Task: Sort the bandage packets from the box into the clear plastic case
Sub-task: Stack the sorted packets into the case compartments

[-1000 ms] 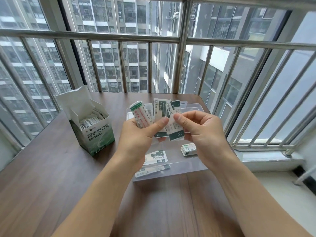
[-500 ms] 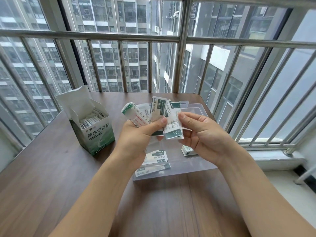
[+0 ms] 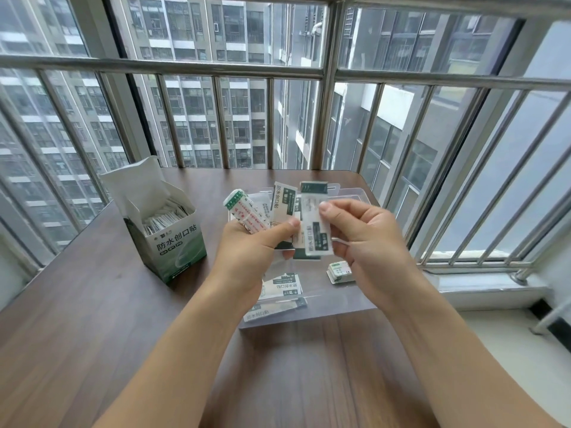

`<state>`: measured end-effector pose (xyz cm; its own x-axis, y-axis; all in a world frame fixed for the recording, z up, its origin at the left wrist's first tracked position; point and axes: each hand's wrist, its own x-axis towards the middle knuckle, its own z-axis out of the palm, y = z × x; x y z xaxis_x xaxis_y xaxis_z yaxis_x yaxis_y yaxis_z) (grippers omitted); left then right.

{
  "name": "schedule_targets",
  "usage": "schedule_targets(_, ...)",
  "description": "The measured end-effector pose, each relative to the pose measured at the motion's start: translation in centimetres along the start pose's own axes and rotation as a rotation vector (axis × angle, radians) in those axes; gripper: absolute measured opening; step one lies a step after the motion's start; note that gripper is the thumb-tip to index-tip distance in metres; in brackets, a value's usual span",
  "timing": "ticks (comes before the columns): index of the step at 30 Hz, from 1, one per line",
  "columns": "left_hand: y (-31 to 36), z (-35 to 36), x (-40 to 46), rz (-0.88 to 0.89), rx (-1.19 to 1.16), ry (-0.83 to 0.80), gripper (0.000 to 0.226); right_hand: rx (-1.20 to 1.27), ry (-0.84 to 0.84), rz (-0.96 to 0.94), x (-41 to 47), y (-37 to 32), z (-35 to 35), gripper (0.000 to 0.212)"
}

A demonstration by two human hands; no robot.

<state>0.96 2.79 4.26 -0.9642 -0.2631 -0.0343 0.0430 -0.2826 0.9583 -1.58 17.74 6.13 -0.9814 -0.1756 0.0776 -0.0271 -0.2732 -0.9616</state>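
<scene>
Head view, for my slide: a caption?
Both hands fan bandage packets above the clear case, beside the open box.

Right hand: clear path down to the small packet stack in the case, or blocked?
Probably yes, path-wise: the small packet stack lies uncovered in the open clear case, just below the right hand. But that hand is pinching a bandage packet, so it would need freeing first.

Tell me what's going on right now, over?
Left hand grips fanned bandage packets. Right hand pinches one packet above the clear case. Box still stocked. Nothing blocking.
</scene>
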Motion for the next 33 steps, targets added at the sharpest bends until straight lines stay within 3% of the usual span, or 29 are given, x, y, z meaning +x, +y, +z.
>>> schedule_targets(7,0.0,0.0,-0.1,-0.033,-0.033,-0.041,0.021,-0.058,-0.01,0.12,0.5,0.6,0.3,0.009)
schedule_targets(14,-0.2,0.4,-0.1,0.002,-0.005,-0.035,0.009,0.574,-0.171,0.435,0.6,-0.3,0.0,0.022)
schedule_targets(17,-0.2,0.6,-0.1,0.023,0.039,-0.023,0.013,0.646,-0.221,0.472,0.7,-0.5,-0.7,0.042)
schedule_targets(20,0.0,0.6,-0.2,0.017,0.054,-0.043,0.022,0.653,-0.232,0.462,0.8,-0.5,-0.8,0.038)
schedule_targets(23,0.5,0.8,-0.6,0.007,0.042,-0.076,0.03,0.504,-0.19,0.346,0.9,0.0,-0.7,0.02)
schedule_targets(28,0.6,0.9,-0.9,0.048,0.072,-0.147,0.041,0.157,0.061,0.005,0.7,1.6,1.4,0.005)
schedule_targets(31,0.3,0.6,-0.7,0.051,0.055,-0.125,0.01,-0.057,0.065,-0.082,0.8,1.8,1.6,0.022)
schedule_targets(33,0.4,0.5,-0.8,0.018,0.051,-0.152,0.006,-0.223,-0.026,-0.071,1.3,1.1,1.0,0.04)
